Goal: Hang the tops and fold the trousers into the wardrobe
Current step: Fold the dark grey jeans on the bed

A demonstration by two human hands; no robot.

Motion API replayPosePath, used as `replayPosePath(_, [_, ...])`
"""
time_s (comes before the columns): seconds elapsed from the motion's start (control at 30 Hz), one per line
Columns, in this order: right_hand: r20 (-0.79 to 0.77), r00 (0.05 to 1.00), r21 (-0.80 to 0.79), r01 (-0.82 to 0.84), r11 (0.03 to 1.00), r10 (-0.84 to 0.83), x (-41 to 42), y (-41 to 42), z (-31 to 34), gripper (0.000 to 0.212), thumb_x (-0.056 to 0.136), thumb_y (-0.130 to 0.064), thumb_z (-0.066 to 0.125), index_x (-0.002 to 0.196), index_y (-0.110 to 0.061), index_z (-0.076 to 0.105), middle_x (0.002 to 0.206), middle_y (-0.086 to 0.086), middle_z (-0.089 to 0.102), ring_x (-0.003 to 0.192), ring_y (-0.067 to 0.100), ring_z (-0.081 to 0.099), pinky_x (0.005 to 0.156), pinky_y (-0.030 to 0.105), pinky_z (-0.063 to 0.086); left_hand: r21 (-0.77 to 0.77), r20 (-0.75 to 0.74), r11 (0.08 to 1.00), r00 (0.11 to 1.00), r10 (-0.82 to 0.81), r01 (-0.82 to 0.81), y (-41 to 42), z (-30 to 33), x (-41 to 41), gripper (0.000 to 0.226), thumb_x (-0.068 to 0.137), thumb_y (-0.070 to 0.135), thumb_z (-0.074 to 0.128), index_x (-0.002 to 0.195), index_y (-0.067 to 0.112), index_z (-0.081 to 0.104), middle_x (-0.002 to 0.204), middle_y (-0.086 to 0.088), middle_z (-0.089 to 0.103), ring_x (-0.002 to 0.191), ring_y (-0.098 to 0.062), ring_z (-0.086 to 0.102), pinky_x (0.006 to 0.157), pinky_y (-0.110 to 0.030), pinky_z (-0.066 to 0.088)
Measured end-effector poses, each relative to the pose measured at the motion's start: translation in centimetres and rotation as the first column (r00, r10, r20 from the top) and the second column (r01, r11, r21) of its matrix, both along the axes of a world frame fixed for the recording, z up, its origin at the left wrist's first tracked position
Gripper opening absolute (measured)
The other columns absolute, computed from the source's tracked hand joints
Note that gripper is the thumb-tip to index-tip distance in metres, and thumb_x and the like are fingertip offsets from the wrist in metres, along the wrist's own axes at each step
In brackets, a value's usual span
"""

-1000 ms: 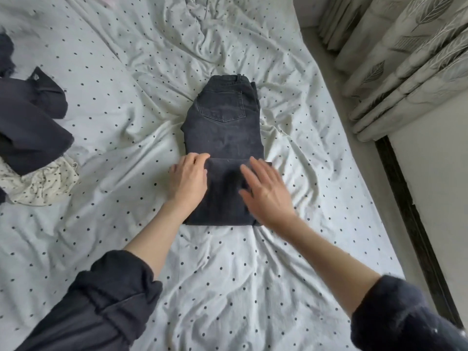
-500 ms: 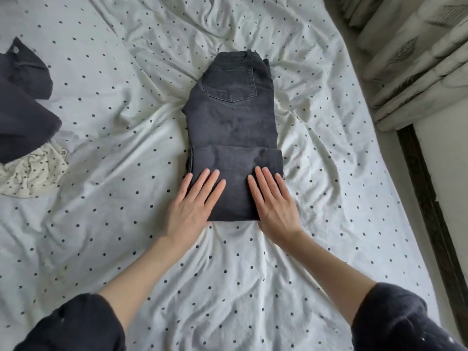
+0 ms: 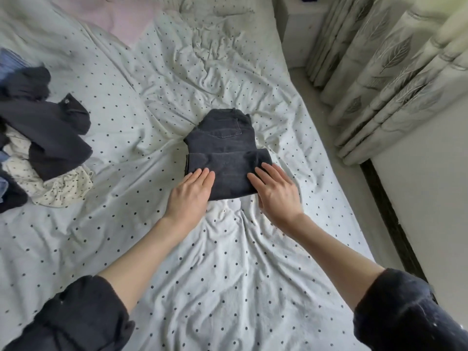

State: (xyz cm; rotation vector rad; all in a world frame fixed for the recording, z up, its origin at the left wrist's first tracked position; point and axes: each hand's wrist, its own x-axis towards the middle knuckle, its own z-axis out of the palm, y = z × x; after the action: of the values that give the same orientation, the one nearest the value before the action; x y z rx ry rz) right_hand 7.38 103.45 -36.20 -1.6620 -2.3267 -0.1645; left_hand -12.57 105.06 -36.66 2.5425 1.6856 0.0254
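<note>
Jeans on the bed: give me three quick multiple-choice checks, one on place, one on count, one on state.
1. Where is the pile of other clothes relative to the jeans?
A. To their left
B. To their right
C. On top of them

2. How many hands touch the jeans?
A. None
B. One
C. Two

3. What state are the jeans in?
A. Spread out full length
B. Folded into a compact stack
C. On a hanger

Answers:
1 A, the pile lies at the left side of the bed sheet.
2 C, the left hand and right hand both rest on them.
3 B, a folded layer lies over the pocket part.
</note>
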Motion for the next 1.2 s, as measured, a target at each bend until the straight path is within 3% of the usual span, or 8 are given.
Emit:
replayPosePath(0.13, [-0.014, 1.0, -0.037, -0.026, 0.999, 0.026, 1.0, -3.8, 2.5, 0.028, 0.061, 0.003, 0.071, 0.088, -0.006, 0.071, 0.083, 0.008, 0.07, 0.089, 0.03, 0.067, 0.09, 0.035, 0.051, 0.027, -0.014, 0.995, 0.995, -0.098, 0.098, -2.6, 3.4, -0.1, 0.052, 0.081, 0.002, 0.064, 0.131, 0.009, 0.052, 0.137, -0.004, 0.053, 0.124, -0.019, 0.052, 0.097, -0.031, 0.046])
replayPosePath(0.3, [-0.008, 0.994, -0.201, -0.109, 0.974, 0.11, 1.9, -12.0, 2.4, 0.025, 0.058, -0.002, 0.072, 0.081, -0.009, 0.07, 0.076, 0.002, 0.068, 0.077, 0.025, 0.066, 0.067, 0.03, 0.055, -0.281, -0.192, 0.939, 0.947, -0.257, 0.198, -9.2, 3.8, 0.3, 0.046, 0.089, 0.014, 0.048, 0.135, 0.015, 0.042, 0.136, -0.002, 0.05, 0.116, -0.026, 0.054, 0.092, -0.037, 0.046])
replayPosePath(0.4, [0.078, 0.988, -0.41, -0.091, 0.908, 0.135, 2.1, -15.0, 1.1, 0.022, 0.075, -0.008, 0.06, 0.095, -0.012, 0.069, 0.09, 0.0, 0.07, 0.092, 0.023, 0.063, 0.08, 0.033, 0.052, -0.42, -0.22, 0.88, 0.916, -0.336, 0.222, -12.1, 2.7, 0.4, 0.046, 0.086, 0.012, 0.047, 0.132, 0.017, 0.048, 0.128, -0.003, 0.058, 0.109, -0.028, 0.057, 0.087, -0.035, 0.044])
replayPosePath(0.63, [0.021, 0.991, -0.694, -0.082, 0.716, 0.133, 1.7, -14.8, -0.3, 0.031, 0.094, -0.024, 0.045, 0.122, -0.023, 0.058, 0.12, 0.001, 0.062, 0.109, 0.023, 0.056, 0.086, 0.032, 0.043, -0.652, -0.108, 0.748, 0.96, -0.259, 0.128, -11.4, 3.0, 0.7, 0.02, 0.075, 0.006, 0.045, 0.072, 0.025, 0.053, 0.075, -0.002, 0.056, 0.078, -0.025, 0.055, 0.066, -0.03, 0.042])
replayPosePath(0.73, [0.027, 0.998, -0.773, -0.02, 0.634, 0.064, 2.0, -10.8, -0.4, 0.029, 0.094, -0.03, 0.049, 0.12, -0.021, 0.057, 0.116, 0.007, 0.064, 0.105, 0.028, 0.058, 0.081, 0.033, 0.043, -0.595, -0.09, 0.802, 0.986, -0.138, 0.058, -8.4, 2.7, 0.9, 0.023, 0.078, 0.008, 0.047, 0.083, 0.027, 0.059, 0.082, 0.001, 0.057, 0.088, -0.026, 0.058, 0.067, -0.031, 0.04])
replayPosePath(0.83, [-0.02, 0.996, -0.794, 0.038, 0.607, -0.088, 2.4, -6.0, -1.2, 0.021, 0.091, -0.029, 0.055, 0.107, -0.015, 0.058, 0.107, 0.011, 0.064, 0.102, 0.03, 0.057, 0.071, 0.031, 0.037, -0.22, -0.11, 0.975, 0.992, -0.057, 0.031, -6.1, 1.5, 1.3, 0.036, 0.085, 0.009, 0.052, 0.117, 0.024, 0.054, 0.114, 0.001, 0.058, 0.109, -0.021, 0.052, 0.089, -0.032, 0.034])
replayPosePath(0.97, [-0.054, 0.964, -0.788, 0.119, 0.604, -0.26, 3.1, -1.2, -4.3, 0.022, 0.087, -0.026, 0.061, 0.107, -0.017, 0.059, 0.107, 0.009, 0.064, 0.101, 0.029, 0.056, 0.069, 0.031, 0.037, 0.136, 0.06, 0.991, 0.998, -0.028, 0.019, -5.7, -1.4, 2.6, 0.053, 0.06, -0.009, 0.067, 0.11, 0.01, 0.064, 0.116, -0.013, 0.06, 0.107, -0.032, 0.058, 0.087, -0.041, 0.047])
replayPosePath(1.2, [-0.105, 0.957, -0.796, 0.082, 0.6, -0.27, 3.1, 3.5, -9.6, 0.036, 0.086, -0.033, 0.065, 0.121, -0.027, 0.062, 0.112, 0.002, 0.065, 0.109, 0.026, 0.055, 0.078, 0.032, 0.044, -0.102, -0.163, 0.995, 0.986, -0.02, 0.003, -5.2, -7.9, 1.4, 0.076, 0.064, 0.037, 0.082, 0.132, 0.016, 0.055, 0.147, -0.012, 0.04, 0.135, -0.035, 0.036, 0.104, -0.062, 0.029])
